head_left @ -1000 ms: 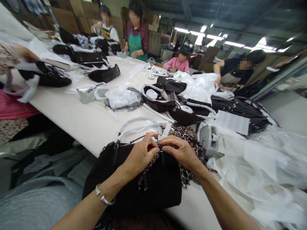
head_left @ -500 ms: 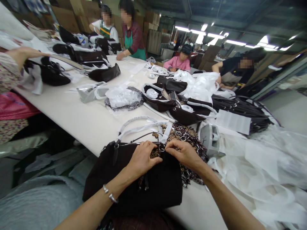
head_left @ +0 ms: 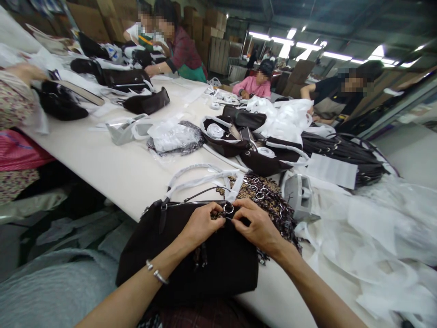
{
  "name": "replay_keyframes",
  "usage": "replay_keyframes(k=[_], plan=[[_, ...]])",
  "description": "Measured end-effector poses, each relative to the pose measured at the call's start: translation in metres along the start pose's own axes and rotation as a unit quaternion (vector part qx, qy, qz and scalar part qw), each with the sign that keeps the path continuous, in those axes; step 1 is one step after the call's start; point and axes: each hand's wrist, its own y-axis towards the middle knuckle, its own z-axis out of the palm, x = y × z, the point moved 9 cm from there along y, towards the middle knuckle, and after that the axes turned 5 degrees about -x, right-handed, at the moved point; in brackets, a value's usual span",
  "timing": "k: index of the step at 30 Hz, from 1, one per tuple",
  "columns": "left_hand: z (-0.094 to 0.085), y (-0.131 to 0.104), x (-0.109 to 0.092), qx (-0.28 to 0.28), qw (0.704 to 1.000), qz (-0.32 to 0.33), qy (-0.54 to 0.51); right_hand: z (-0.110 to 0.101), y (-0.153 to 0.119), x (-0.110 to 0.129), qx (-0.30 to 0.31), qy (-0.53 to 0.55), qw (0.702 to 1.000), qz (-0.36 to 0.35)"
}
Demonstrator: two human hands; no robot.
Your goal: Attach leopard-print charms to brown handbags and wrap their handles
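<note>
A dark brown handbag stands at the table's front edge, its two handles wrapped in white. At its top right, my left hand pinches a small brown patterned piece, mostly hidden by the fingers. My right hand is closed on a silver ring joined to that piece, with thumb and fingertip at the ring's right side and lower edge. Dark tassel ends hang down the bag's front below my left hand. Just behind the bag lies a heap of patterned straps with silver rings.
More dark handbags and a plastic-wrapped bundle lie beyond on the white table. A grey tape dispenser and loose white wrapping are at right. Several people work around the table.
Both hands have drawn closer together around the ring, which now shows more fully between them. My right fingers have shifted lower on it. Across the table, a co-worker in green apron leans further left.
</note>
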Motion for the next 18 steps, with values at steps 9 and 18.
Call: replay_keyframes(k=[9,18], plan=[[-0.007,-0.002,-0.005,-0.051,0.998,0.024,0.038,0.005,0.006,0.001,-0.019,-0.015,1.0,0.012],[-0.007,0.0,0.003,-0.055,0.998,0.008,0.025,0.012,0.003,-0.002,-0.019,-0.026,0.999,0.005]])
